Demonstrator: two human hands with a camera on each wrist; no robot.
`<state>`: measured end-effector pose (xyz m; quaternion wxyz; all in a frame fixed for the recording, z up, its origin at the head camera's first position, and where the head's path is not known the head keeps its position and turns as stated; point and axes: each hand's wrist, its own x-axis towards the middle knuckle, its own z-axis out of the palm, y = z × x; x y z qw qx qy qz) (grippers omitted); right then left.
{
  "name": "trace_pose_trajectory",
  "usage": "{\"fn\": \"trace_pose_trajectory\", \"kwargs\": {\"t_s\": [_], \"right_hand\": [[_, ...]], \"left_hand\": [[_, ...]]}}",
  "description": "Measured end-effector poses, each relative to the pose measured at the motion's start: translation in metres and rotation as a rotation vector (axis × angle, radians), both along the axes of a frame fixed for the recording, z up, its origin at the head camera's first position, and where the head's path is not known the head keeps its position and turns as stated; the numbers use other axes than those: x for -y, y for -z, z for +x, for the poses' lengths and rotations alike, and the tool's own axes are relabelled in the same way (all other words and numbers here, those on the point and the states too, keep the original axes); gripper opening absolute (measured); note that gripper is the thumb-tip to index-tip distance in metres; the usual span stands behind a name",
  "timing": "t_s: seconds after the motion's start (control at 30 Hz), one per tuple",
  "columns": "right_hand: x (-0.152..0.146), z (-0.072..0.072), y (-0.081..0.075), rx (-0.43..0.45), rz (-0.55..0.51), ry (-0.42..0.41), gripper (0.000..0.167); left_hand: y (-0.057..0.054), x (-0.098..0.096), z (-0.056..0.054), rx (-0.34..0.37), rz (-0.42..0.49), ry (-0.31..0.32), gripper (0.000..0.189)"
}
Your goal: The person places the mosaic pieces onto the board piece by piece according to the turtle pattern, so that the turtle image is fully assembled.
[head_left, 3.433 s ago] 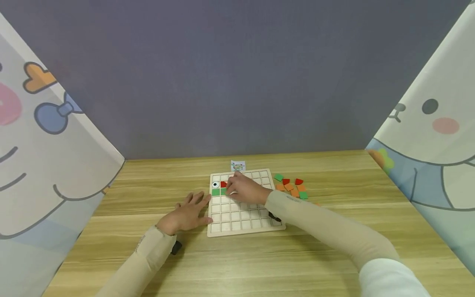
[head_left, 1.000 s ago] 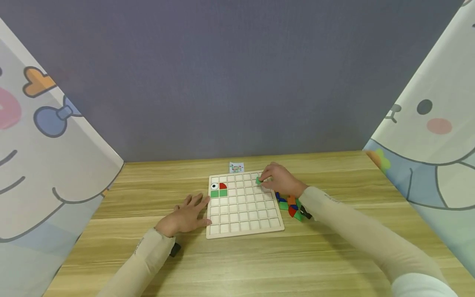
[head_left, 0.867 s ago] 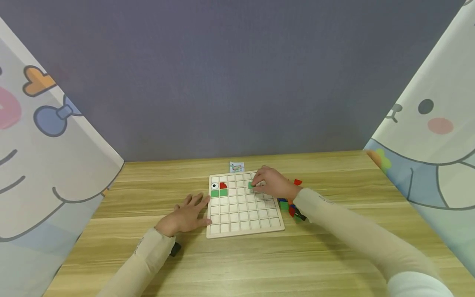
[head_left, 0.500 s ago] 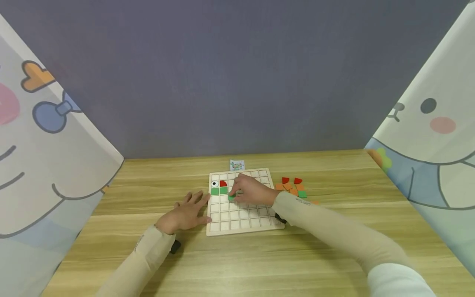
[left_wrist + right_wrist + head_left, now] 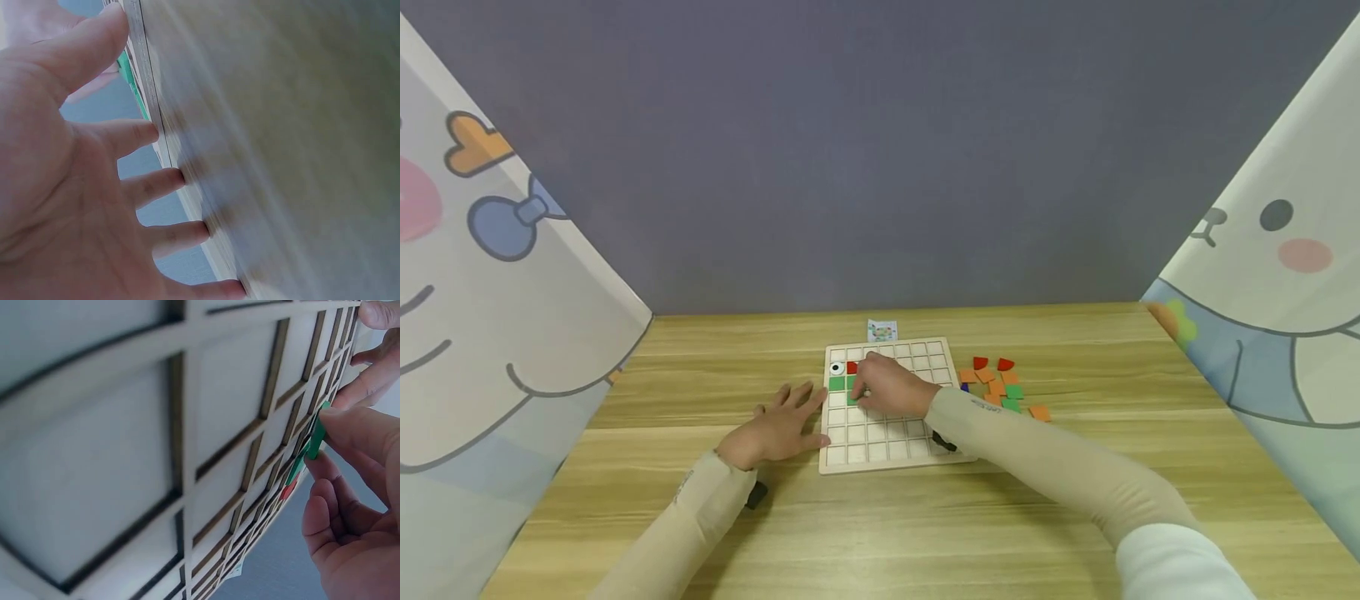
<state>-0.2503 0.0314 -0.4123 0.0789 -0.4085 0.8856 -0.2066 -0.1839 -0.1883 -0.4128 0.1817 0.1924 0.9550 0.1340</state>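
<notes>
Head cam's got the left hand (image 5: 775,432) spread at the left edge of the board (image 5: 877,452), right hand (image 5: 889,387) over its upper part. Left wrist: straight fingers, gripping nothing. Right wrist: thumb and finger pinching a green tile (image 5: 317,435), tilted over the board.

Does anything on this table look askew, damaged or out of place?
Nothing looks damaged. The green tile pinched in the right hand appears tilted rather than flat on the grid board, though it's being held. Loose tiles lie jumbled beside the board.
</notes>
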Motion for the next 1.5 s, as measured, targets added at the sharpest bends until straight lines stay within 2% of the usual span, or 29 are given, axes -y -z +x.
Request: {"fn": "trace_pose_trajectory", "kwargs": {"t_s": [0.3,0.53,0.9,1.3,1.5], "right_hand": [[0.002,-0.001,0.004,-0.018,0.009,0.007,0.008],[0.004,0.003,0.005,-0.052,0.022,0.017,0.008],[0.003,0.007,0.006,-0.055,0.018,0.016,0.009],[-0.017,0.002,0.002,-0.061,-0.038,-0.042,0.013],[-0.021,0.002,0.001,-0.024,-0.062,-0.134,0.014]], "left_hand": [[0.0,0.0,0.0,-0.001,-0.003,-0.002,0.079],[0.002,0.001,-0.001,-0.001,-0.014,-0.004,0.079],[0.0,0.0,0.0,-0.004,-0.008,-0.002,0.079],[0.0,0.0,0.0,-0.002,-0.01,-0.005,0.078],[0.0,0.0,0.0,-0.007,-0.017,-0.002,0.078]]}}
